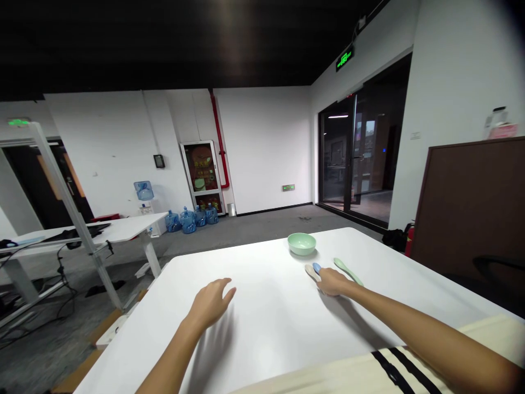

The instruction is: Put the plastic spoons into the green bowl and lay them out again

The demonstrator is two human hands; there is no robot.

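Indoors, beneath a black ceiling, I am at a broad white counter (pixel 262 334) with rounded corners, a brown flat-sided cabinet (pixel 467 202) off to the right and blue clear-plastic water jugs (pixel 187 220) on the grey floor beyond. My left hand (pixel 210 301) hangs above the near left part of the counter, unclenched and holding nothing, thumb apart from the fingers. My right hand (pixel 333 282) is down over the handles of two spoons; whether the fingers have closed on either, I cannot tell. Just beyond it sits a pale green, round, glossy bowl (pixel 302 244), upright. A pale green, slender spoon (pixel 348 271) lies slantwise at right, near my wrist. Smallest in view, the rounded heads of a beige spoon (pixel 310 271) and a light blue spoon (pixel 316 267) show side by side past my fingertips.
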